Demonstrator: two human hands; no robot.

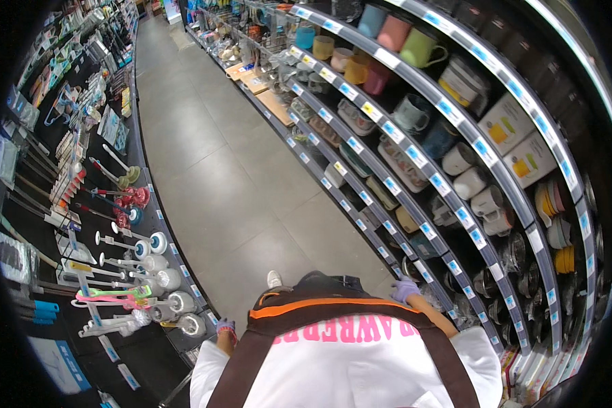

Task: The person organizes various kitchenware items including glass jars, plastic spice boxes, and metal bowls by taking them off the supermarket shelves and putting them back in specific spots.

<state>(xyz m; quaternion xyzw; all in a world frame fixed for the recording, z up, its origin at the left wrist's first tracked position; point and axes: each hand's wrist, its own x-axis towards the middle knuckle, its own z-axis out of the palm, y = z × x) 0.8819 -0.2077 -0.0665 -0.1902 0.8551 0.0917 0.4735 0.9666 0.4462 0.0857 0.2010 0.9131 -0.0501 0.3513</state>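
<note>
My right hand (pixel 404 290), in a purple glove, is at the edge of the lowest shelf on the right, beside a dark round item on it; whether it touches or holds anything I cannot tell. On the other side, my left hand (pixel 226 328), gloved in the same purple with a red band at the wrist, hangs near the edge of the left shelf. Its fingers are small in view and partly hidden. Toilet brushes with white round holders (pixel 184 302) stand on that left shelf, close to the hand.
Tall shelving on the right holds colored mugs (pixel 419 47), boxed mugs (pixel 530 158), bowls (pixel 564 259) and wooden boards (pixel 274 107). Plungers (pixel 131 174) and hanging cleaning tools line the left side. A grey tiled floor (pixel 224 168) runs between. A white shoe (pixel 274 279) shows below me.
</note>
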